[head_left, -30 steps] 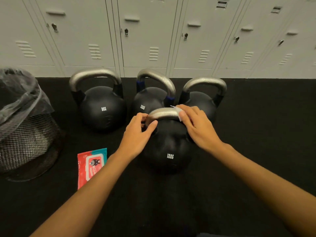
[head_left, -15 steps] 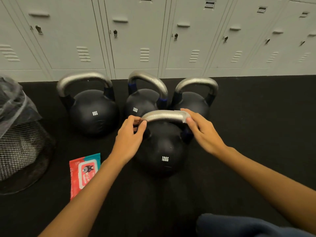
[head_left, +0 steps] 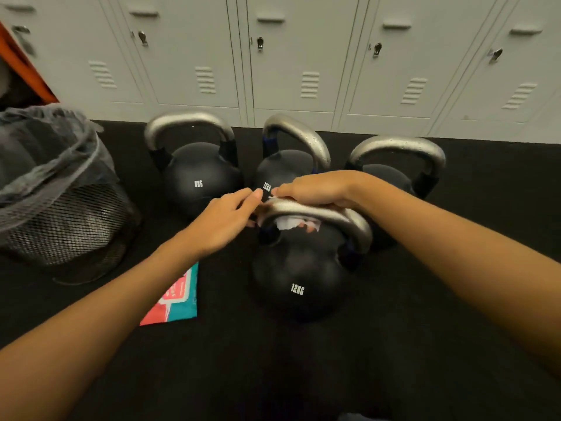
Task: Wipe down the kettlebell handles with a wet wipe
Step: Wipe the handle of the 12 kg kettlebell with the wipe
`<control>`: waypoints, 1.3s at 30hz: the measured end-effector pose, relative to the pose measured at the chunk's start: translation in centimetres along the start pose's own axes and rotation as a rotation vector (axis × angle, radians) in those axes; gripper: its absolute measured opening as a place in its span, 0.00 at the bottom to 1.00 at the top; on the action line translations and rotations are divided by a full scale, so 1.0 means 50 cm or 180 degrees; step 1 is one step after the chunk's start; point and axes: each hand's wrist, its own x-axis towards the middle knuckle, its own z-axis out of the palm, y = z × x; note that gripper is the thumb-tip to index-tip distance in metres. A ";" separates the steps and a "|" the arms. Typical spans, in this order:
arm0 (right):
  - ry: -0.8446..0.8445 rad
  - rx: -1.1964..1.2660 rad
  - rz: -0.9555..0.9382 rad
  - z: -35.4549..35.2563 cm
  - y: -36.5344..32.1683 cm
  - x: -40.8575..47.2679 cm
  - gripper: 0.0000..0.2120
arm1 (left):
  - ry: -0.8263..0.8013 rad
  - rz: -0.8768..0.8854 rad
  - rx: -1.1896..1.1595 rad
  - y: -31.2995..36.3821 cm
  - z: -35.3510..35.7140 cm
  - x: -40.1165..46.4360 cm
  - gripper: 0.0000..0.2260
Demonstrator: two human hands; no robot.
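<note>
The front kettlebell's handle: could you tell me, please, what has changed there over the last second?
The right hand slid from the handle's right end to its left part and now wraps over the bar, with the white wipe under it. The left hand stayed at the left end, fingertips on the bar. The front kettlebell, the three behind, the wipe packet and the bin stayed put.

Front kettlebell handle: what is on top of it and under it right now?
On the handle, the right hand wraps over it; the left hand touches its left end. Beneath it, white wet wipe and fingertips show. The wipe's remainder is covered.
</note>
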 end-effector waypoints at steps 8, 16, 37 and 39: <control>-0.0464 0.1142 0.0022 -0.048 0.152 -0.058 0.25 | -0.0477 -0.0505 0.0390 0.051 -0.029 0.017 0.19; -0.0703 0.1140 0.0060 -0.047 0.080 -0.003 0.25 | -0.0453 -0.0844 0.0463 0.067 -0.027 0.021 0.17; 0.1385 0.0789 -0.1715 0.054 0.269 -0.125 0.18 | 0.0941 0.0185 0.0606 0.014 0.042 0.001 0.19; 0.1655 0.0475 -0.1950 0.063 0.285 -0.132 0.20 | 0.1008 0.0229 0.0571 0.010 0.041 0.006 0.19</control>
